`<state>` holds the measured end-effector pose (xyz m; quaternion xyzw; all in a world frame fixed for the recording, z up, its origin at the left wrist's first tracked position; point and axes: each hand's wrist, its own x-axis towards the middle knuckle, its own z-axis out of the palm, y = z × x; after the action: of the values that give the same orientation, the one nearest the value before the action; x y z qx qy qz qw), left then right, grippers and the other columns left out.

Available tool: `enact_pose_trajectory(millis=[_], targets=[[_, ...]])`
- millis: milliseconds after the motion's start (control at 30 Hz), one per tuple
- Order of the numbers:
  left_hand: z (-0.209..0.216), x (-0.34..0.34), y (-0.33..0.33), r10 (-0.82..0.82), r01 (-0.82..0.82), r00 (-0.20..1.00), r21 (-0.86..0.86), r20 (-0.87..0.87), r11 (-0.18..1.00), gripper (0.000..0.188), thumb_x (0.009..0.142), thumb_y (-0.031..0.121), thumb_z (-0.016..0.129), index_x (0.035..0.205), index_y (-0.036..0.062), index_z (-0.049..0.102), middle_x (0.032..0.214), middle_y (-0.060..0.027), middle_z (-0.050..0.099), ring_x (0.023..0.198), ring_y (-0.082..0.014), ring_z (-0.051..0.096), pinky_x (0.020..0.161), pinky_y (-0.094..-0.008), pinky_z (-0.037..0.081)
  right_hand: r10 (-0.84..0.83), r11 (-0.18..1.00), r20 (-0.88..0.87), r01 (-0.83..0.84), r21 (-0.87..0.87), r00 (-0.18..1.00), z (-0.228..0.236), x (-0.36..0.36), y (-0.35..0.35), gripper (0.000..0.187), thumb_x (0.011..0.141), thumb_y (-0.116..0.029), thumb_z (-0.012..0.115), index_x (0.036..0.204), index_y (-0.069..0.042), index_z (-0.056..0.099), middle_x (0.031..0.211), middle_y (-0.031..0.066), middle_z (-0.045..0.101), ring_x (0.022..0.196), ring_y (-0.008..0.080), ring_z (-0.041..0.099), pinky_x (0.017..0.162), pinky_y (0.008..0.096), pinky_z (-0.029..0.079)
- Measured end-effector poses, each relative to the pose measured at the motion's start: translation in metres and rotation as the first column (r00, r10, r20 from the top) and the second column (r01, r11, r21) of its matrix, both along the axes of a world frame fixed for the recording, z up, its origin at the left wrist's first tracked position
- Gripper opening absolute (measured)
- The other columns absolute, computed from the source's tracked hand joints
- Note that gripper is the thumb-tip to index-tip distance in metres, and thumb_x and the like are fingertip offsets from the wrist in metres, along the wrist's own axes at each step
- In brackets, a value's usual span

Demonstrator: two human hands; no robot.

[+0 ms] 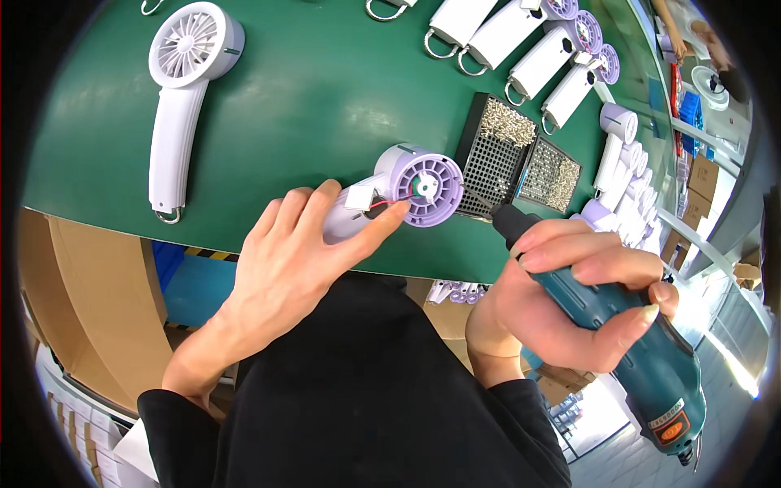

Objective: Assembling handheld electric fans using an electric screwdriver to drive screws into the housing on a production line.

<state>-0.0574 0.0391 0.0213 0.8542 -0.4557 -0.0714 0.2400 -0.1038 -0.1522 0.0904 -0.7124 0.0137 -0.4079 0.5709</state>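
My left hand (285, 252) is closed round the white body of a handheld fan (423, 185) near the table's front edge. The fan's round lilac head faces up, with a green circuit board at its centre and a red wire by my index finger. In my right hand (582, 285) is a dark teal electric screwdriver (643, 354), gripped round its barrel. Its thin bit points up and left, its tip close to the right rim of the fan head; whether they touch I cannot tell. Just beyond the bit sit two black screw trays (488, 167) (553, 175) of small silvery screws.
A white handheld fan (175, 146) lies at the left of the green table (309, 89). Several partly open fans (537, 69) line the far right, with a pile of white and lilac fans (626, 175) beside them. Cardboard (106, 301) stands below the left table edge.
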Motion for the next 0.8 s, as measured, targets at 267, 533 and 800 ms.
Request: enact_pose_trajectory(millis=[267, 533, 800], targets=[[-0.004, 0.001, 0.002, -0.022, 0.022, 1.0, 0.001, -0.007, 1.0, 0.071, 0.07, 0.006, 0.064, 0.135, 0.0313, 0.051, 0.109, -0.017, 0.054, 0.083, -0.0249, 0.053, 0.068, -0.0315, 0.046, -0.048, 0.999, -0.066, 0.048, 0.008, 0.997, -0.018, 0.013, 0.005, 0.023, 0.096, -0.028, 0.036, 0.116, -0.018, 0.043, 0.07, 0.01, 0.047, 0.037, 0.0205, 0.045, 0.035, 0.0359, 0.045], [0.002, 0.005, 0.003, -0.031, 0.035, 0.997, 0.051, -0.075, 0.998, 0.072, 0.071, 0.004, 0.062, 0.136, 0.0345, 0.049, 0.108, -0.0159, 0.053, 0.075, -0.0225, 0.052, 0.06, -0.0301, 0.048, -0.025, 1.0, -0.123, 0.025, -0.004, 0.992, -0.024, 0.017, 0.003, 0.017, 0.095, -0.026, 0.039, 0.109, -0.016, 0.037, 0.068, 0.0109, 0.046, 0.038, 0.021, 0.047, 0.036, 0.0353, 0.047], [0.004, 0.005, 0.002, -0.044, 0.048, 0.997, 0.06, -0.071, 0.997, 0.072, 0.071, 0.005, 0.062, 0.136, 0.0344, 0.049, 0.109, -0.0161, 0.053, 0.075, -0.0233, 0.053, 0.061, -0.031, 0.051, 0.039, 0.998, -0.157, -0.045, -0.036, 0.987, -0.022, 0.017, 0.001, 0.016, 0.094, -0.023, 0.044, 0.102, -0.013, 0.035, 0.068, 0.0126, 0.047, 0.041, 0.0251, 0.049, 0.037, 0.0384, 0.048]])
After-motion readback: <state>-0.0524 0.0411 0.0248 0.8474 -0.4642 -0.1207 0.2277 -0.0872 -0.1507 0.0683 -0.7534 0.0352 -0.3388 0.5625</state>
